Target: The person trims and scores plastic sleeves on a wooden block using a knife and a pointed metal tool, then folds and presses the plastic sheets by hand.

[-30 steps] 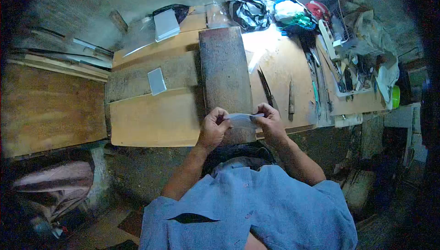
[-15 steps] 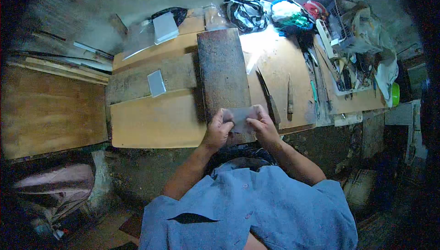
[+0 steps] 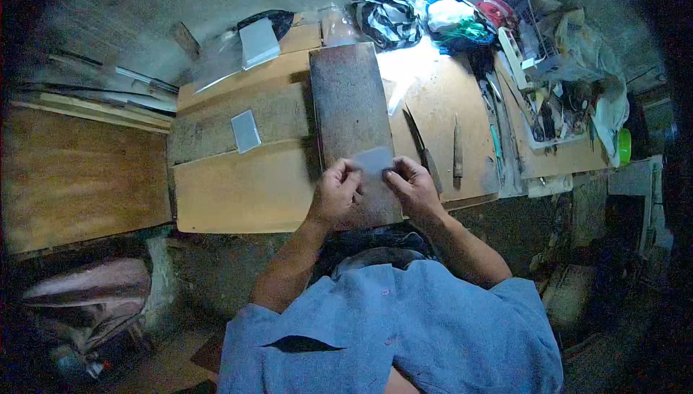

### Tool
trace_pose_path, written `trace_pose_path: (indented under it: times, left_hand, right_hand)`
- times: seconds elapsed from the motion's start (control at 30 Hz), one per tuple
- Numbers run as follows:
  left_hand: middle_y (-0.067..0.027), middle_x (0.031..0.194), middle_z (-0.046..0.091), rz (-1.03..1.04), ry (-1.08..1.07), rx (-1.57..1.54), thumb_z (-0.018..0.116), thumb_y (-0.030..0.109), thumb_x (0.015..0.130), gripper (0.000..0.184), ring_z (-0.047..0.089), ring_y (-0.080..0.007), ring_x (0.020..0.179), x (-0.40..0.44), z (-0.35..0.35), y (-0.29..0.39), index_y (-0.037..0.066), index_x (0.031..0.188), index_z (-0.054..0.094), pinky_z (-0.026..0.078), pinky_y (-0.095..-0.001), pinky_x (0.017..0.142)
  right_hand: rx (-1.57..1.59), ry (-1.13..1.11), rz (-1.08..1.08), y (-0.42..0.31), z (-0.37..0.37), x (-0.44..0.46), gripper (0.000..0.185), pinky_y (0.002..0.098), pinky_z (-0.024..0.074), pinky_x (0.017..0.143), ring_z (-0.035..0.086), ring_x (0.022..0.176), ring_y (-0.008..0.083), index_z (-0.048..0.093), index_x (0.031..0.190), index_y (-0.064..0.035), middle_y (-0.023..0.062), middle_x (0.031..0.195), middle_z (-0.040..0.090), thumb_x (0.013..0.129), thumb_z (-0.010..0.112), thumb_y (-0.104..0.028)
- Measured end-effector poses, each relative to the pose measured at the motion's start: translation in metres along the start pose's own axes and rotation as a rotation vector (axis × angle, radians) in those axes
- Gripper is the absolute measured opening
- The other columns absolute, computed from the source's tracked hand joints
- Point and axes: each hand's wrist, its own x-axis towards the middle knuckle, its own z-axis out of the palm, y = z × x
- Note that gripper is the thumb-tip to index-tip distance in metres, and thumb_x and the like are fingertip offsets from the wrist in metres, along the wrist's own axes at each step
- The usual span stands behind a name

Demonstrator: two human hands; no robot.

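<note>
A small, thin, greyish translucent sheet with rounded corners is held over the near half of a dark wooden board. My left hand pinches its left edge between thumb and fingers. On the opposite edge, my right hand grips it the same way. A knife with a dark blade lies just beyond my right hand. To its right rests a slim wooden-handled tool, its tip too small to make out.
A pale rectangular plate lies on the table's left side, with a stack of white sheets behind it. Bundled plastic bags line the back. A tray of tools and a power strip stand at the right.
The sheet has tilted and moved slightly away from my body, so more of its face shows. Both hands keep their pinch, with the fingers shifted a little.
</note>
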Motion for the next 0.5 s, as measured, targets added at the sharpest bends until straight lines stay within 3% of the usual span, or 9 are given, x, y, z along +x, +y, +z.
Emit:
trace_pose_path:
  times: [0.13, 0.27, 0.33, 0.4, 0.5]
  left_hand:
    - [-0.0016, 0.072, 0.054, 0.146, 0.103, 0.105, 0.045, 0.018, 0.094, 0.018, 0.052, -0.0102, 0.068, 0.009, 0.006, -0.037, 0.003, 0.090, 0.055, 0.044, -0.0281, 0.062]
    - [-0.0052, 0.076, 0.056, 0.079, 0.085, 0.124, 0.044, 0.019, 0.095, 0.020, 0.053, -0.0122, 0.073, 0.007, 0.011, -0.035, 0.002, 0.094, 0.054, 0.045, -0.0313, 0.067]
    - [-0.0066, 0.085, 0.057, 0.139, 0.113, 0.016, 0.042, 0.018, 0.096, 0.019, 0.052, -0.0119, 0.079, 0.005, 0.021, -0.029, 0.002, 0.100, 0.052, 0.045, -0.0304, 0.074]
    - [-0.0069, 0.090, 0.058, 0.115, 0.092, -0.025, 0.041, 0.017, 0.096, 0.019, 0.052, -0.0118, 0.082, 0.001, 0.023, -0.019, 0.002, 0.102, 0.051, 0.044, -0.0291, 0.077]
    - [-0.0061, 0.097, 0.058, 0.113, 0.052, -0.065, 0.041, 0.016, 0.097, 0.020, 0.053, -0.0110, 0.087, 0.003, 0.022, -0.025, 0.003, 0.108, 0.051, 0.045, -0.0277, 0.079]
  right_hand:
    - [0.106, 0.006, -0.055, 0.017, 0.009, 0.003, 0.010, 0.0218, 0.0431, 0.064, 0.051, 0.072, 0.0062, 0.054, 0.099, -0.0013, -0.0004, 0.083, 0.056, 0.090, 0.054, -0.007]
    - [0.020, 0.013, -0.100, 0.029, 0.015, 0.001, 0.016, 0.0256, 0.0426, 0.069, 0.050, 0.080, 0.0101, 0.048, 0.104, -0.0017, 0.0039, 0.089, 0.054, 0.093, 0.048, -0.013]
    - [-0.050, 0.027, -0.168, 0.035, 0.014, 0.000, 0.015, 0.0289, 0.0424, 0.071, 0.049, 0.081, 0.0130, 0.046, 0.102, -0.0019, 0.0066, 0.088, 0.052, 0.093, 0.047, -0.014]
    - [-0.240, -0.013, -0.175, 0.033, 0.012, -0.002, 0.020, 0.0248, 0.0412, 0.073, 0.047, 0.086, 0.0086, 0.045, 0.110, -0.0020, 0.0034, 0.095, 0.051, 0.095, 0.044, -0.015]
    - [-0.199, 0.056, -0.124, 0.021, 0.013, -0.001, 0.017, 0.0256, 0.0411, 0.071, 0.046, 0.084, 0.0083, 0.046, 0.106, -0.0022, 0.0034, 0.093, 0.051, 0.095, 0.043, -0.014]
